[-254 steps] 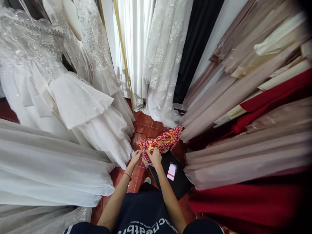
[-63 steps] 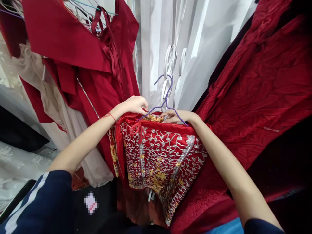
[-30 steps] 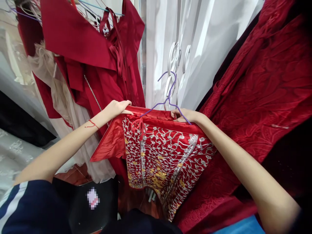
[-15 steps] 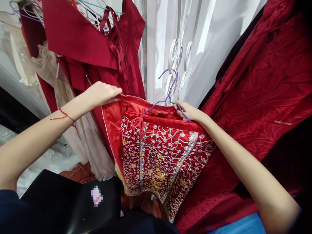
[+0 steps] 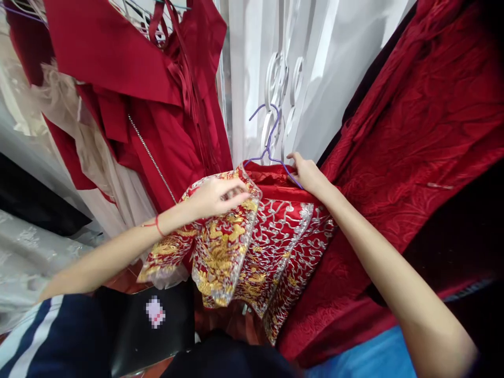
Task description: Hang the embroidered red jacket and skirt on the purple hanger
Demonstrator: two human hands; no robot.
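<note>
A red jacket point(image 5: 224, 244) with gold and silver embroidery hangs on a purple wire hanger point(image 5: 269, 147), its left front folded over a red skirt point(image 5: 281, 231) with silver scrollwork. My left hand point(image 5: 220, 198), slightly blurred, lies over the jacket's front near the collar, thumb and fingers apart. Beside the hanger's right arm, my right hand point(image 5: 309, 176) grips the jacket's upper edge; its fingertips are partly hidden by the hanger and cloth. The hanger's hook is by a white ring chain point(image 5: 271, 84).
Dark red dresses point(image 5: 118, 58) and pale gowns hang at left. A large red patterned garment point(image 5: 417, 157) fills the right side. White curtains point(image 5: 334, 63) hang behind. Below stands a black seat point(image 5: 157, 346) with a blurred patch; a blue item point(image 5: 366, 357) lies at lower right.
My left hand has swung the jacket's left front rightwards, from held out to the side to across the skirt, and its fingers have parted. The right hand stays at the hanger.
</note>
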